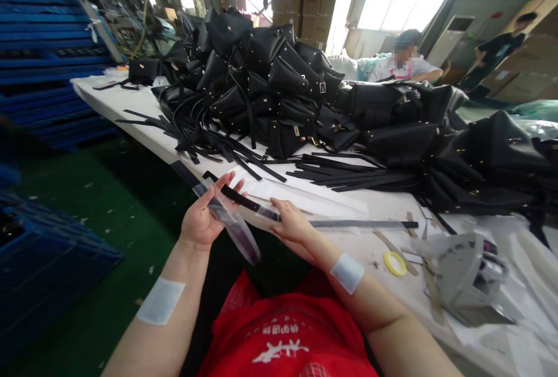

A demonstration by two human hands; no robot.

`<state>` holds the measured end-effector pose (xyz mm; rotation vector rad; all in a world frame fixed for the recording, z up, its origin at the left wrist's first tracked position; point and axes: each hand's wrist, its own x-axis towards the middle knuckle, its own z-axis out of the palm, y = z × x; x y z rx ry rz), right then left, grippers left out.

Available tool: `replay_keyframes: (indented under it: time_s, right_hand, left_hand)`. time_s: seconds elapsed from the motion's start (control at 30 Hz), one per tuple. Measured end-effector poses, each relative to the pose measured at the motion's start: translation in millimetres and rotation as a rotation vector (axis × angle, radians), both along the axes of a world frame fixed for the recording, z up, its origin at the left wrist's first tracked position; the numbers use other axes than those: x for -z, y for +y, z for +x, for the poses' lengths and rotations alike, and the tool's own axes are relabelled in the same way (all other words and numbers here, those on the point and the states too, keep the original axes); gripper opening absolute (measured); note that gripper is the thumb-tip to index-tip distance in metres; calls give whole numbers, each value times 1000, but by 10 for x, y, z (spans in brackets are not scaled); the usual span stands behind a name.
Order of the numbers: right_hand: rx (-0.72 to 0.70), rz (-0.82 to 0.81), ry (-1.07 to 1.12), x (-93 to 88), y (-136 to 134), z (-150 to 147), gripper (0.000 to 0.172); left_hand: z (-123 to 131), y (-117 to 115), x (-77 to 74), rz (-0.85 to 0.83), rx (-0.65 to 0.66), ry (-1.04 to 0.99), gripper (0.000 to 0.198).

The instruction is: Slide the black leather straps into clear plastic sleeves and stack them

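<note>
A black strap runs between my two hands above the table's near edge, partly wrapped in clear film. My left hand is closed around it, thumb and fingers pinching. From that hand a film-covered length curls down in a loop, and a dark end sticks out to the upper left. My right hand grips the strap where the film covers it. Beyond my right wrist, a film-wrapped strap length lies along the table; whether it is the same strap I cannot tell.
Black bags are heaped on the white table, with loose black straps before them. Right of my hands lie a yellow tape roll and a grey tape dispenser. Blue crates stand left; a co-worker sits across.
</note>
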<state>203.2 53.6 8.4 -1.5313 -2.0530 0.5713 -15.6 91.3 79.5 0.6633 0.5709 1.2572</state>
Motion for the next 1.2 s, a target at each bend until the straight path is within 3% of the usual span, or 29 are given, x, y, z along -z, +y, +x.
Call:
replay_keyframes:
  time_s: [0.27, 0.43, 0.57, 0.73, 0.83, 0.97, 1.2]
  right_hand:
    - [23, -118, 197, -85, 41, 72, 19]
    - [182, -283, 848, -180, -10, 61, 35]
    - [101, -379, 1237, -418, -127, 64, 49]
    - [-18, -403, 1167, -565, -281, -33, 60]
    - [-49, -409, 1094, -455, -330, -165, 62]
    - [-60, -499, 1150, -276, -385, -290, 69]
    - [-200, -647, 1246, -275, -460, -202, 65]
  left_hand:
    - [-63, -41, -35, 49, 46, -26, 24]
    - [17, -89, -120, 44, 57, -28, 26]
    - [88, -147, -194, 45, 63, -40, 25]
    - [219, -248, -280, -6, 101, -29, 36]
    - [300, -314, -317, -38, 115, -19, 40]
    - [357, -359, -312, -90, 72, -14, 38]
    - [372, -360, -308, -200, 9, -30, 35]
